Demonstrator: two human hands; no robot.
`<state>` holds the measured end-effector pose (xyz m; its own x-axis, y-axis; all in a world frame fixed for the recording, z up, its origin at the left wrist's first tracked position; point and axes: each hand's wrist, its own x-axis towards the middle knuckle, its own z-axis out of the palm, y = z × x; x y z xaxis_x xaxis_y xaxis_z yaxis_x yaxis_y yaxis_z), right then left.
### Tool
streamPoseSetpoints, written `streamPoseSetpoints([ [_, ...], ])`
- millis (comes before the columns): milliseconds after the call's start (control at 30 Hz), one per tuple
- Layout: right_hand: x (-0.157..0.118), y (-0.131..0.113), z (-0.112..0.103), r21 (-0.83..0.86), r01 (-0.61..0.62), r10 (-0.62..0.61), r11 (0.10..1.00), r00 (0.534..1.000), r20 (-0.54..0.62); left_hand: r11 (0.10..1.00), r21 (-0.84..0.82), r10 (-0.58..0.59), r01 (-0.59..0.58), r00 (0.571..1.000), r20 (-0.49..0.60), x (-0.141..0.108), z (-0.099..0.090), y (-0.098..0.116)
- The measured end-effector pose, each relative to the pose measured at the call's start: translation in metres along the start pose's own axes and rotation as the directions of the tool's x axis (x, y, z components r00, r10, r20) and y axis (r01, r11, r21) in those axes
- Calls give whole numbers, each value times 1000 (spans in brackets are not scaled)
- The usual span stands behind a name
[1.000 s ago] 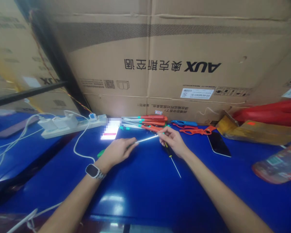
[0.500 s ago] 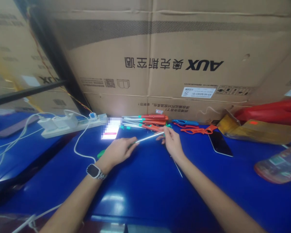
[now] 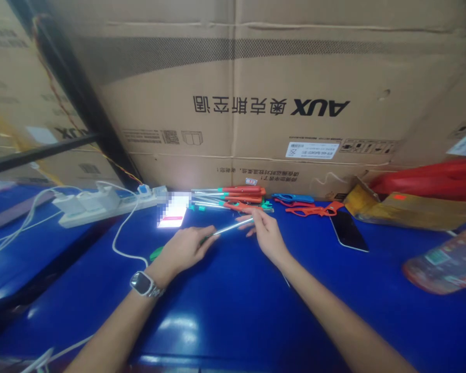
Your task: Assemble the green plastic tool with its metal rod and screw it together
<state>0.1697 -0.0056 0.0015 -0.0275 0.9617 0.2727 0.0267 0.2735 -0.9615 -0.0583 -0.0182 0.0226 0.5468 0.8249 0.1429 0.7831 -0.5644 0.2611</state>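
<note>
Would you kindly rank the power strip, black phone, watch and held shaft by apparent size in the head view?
1. Power strip
2. Black phone
3. Watch and shaft: unsure; shaft longer, watch broader.

Washed-out phone screen (image 3: 175, 211), white glare on blue tabletop (image 3: 233, 305), soft outer edges.

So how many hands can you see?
2. The left hand, wearing a watch, holds one end of a shiny metal rod; the right hand is at its other end. No others show.
</note>
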Motion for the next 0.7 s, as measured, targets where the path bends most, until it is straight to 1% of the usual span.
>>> streamPoseSetpoints([
  [133,-3,-1,-1,-70,87,-87,994,996,-1,1000,-21,3,-3,1000,5,0,1,0],
  [200,-3,-3,1,-46,114,-114,992,993,14,1000,-25,3,-3,1000,-1,0,1,-1],
  [300,-2,-8,5,38,118,-119,992,993,26,1000,-23,2,-3,1000,-12,1,1,-2],
  [433,0,-11,11,213,65,-61,975,998,-25,1000,-20,-7,6,999,-46,1,2,2],
  [533,-1,-12,14,347,-7,15,938,1000,-21,1000,-16,-21,20,997,-67,1,4,5],
  [633,-2,-14,14,374,-92,96,923,995,8,1000,4,-15,16,996,-87,2,5,5],
  [700,-2,-13,12,324,-126,122,938,992,33,1000,7,-2,2,995,-95,2,5,2],
])
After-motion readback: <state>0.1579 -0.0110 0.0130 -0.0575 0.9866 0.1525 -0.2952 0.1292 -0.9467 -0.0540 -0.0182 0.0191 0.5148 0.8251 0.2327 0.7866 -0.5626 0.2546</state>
